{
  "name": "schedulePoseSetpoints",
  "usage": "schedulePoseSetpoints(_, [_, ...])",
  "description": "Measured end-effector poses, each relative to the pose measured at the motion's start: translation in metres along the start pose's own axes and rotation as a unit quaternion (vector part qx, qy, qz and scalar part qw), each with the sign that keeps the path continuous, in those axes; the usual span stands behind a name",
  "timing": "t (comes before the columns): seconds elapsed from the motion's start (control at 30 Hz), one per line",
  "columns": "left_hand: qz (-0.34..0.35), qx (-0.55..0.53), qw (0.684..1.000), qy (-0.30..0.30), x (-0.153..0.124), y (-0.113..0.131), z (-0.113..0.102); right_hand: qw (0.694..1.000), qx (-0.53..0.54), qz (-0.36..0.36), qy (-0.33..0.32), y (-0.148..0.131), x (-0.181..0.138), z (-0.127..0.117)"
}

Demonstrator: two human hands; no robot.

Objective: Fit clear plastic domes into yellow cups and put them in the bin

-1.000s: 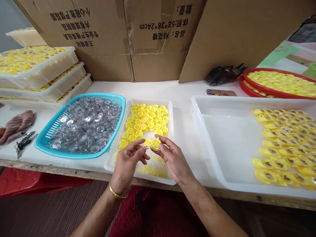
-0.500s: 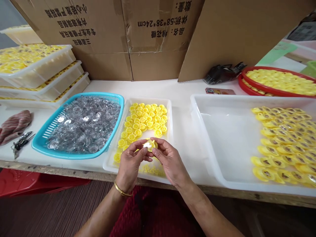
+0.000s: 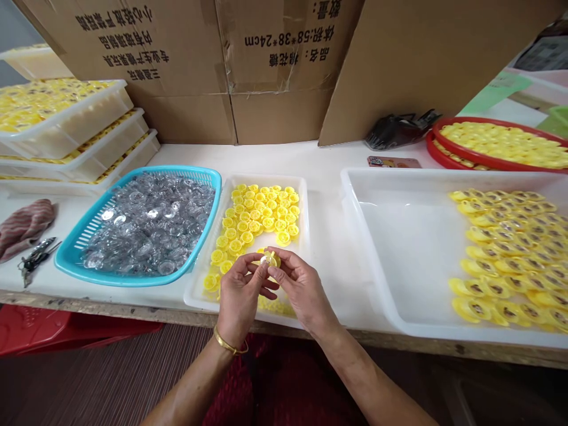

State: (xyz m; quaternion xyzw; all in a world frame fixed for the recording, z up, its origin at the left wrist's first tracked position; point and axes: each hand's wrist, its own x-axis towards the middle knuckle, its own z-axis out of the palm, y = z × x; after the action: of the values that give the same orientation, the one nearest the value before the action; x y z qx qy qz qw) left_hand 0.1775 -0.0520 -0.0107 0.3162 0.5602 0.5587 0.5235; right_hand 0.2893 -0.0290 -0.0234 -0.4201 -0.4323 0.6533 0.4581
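Note:
My left hand [image 3: 242, 287] and my right hand [image 3: 304, 290] meet over the near part of a white tray [image 3: 303, 201]. Between their fingertips is a small round yellow plastic piece [image 3: 274, 259] with a shiny whitish face, partly covered by my left thumb. Both hands pinch it. Beyond them in the tray stand rows of yellow cup-shaped pieces [image 3: 255, 214]. Smaller yellow bits [image 3: 276, 305] lie near the front of the tray, partly behind my hands. To the left, a blue basket [image 3: 218, 195] holds a heap of clear plastic discs [image 3: 153, 222].
At right, a large white bin [image 3: 377, 260] holds yellow pieces with dark centres [image 3: 510, 260]. Red trays [image 3: 437, 133] and a phone [image 3: 393, 162] lie behind it. Stacked white trays [image 3: 106, 118], a cloth [image 3: 27, 226] and keys [image 3: 35, 258] are at left. Cardboard [image 3: 279, 118] walls the back.
My left thumb has shifted over the shiny face of the yellow piece, and the piece has turned slightly. The view has moved a little; the trays and basket stay in place.

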Motion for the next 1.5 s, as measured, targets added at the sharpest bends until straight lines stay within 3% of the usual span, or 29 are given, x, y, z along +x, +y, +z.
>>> schedulePoseSetpoints(0.27, [-0.007,0.011,1.0,0.006,-0.005,0.0,0.002,0.999,-0.041,-0.008,-0.001,-0.001,-0.001,0.0])
schedulePoseSetpoints(0.47, [0.047,0.076,0.996,0.009,-0.006,-0.003,0.0,0.998,-0.055,-0.012,-0.007,0.001,-0.001,-0.002])
schedulePoseSetpoints(0.67, [0.028,0.067,0.997,-0.002,-0.007,-0.003,0.0,0.998,-0.065,-0.021,-0.009,0.0,-0.002,-0.003])
schedulePoseSetpoints(0.9, [0.076,0.135,0.988,0.014,-0.008,-0.006,-0.002,0.998,-0.051,-0.017,-0.016,0.0,-0.003,-0.002])
schedulePoseSetpoints(1.3, [0.098,0.164,0.981,-0.017,-0.004,0.002,-0.007,0.998,-0.038,-0.035,-0.035,-0.003,-0.004,-0.002])
schedulePoseSetpoints(1.5, [0.072,0.172,0.982,-0.035,-0.004,0.007,-0.008,0.997,-0.048,-0.045,-0.028,-0.002,-0.004,-0.003])
